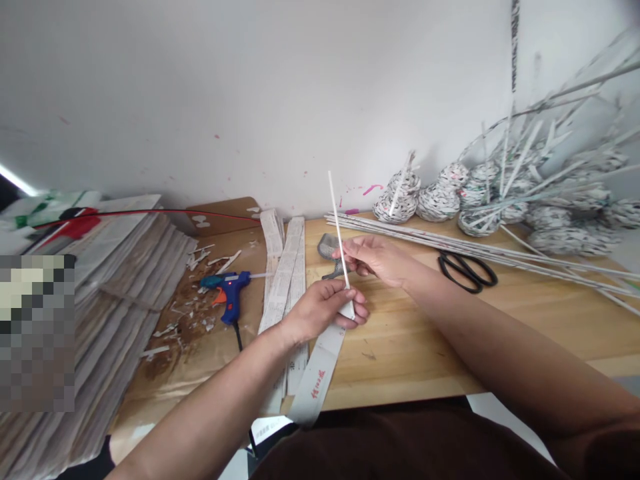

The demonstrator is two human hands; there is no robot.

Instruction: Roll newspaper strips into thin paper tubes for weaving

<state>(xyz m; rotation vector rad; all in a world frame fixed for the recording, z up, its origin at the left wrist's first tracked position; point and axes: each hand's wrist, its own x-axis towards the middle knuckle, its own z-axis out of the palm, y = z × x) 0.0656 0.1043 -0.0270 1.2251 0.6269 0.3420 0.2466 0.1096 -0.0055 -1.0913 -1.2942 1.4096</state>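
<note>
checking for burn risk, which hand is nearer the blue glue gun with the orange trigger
Left. The left hand is to the right of the blue glue gun, with flat, pale printed-paper strips between; the right hand is farther right and slightly farther forward.

Pale wooden table [410,353] | left: brown cardboard [183,380] | middle: flat newspaper strips [283,287] | right: black scissors [467,268] | behind scissors: long thin paper sticks [425,237] | back right: woven paper shapes [397,199]
</note>
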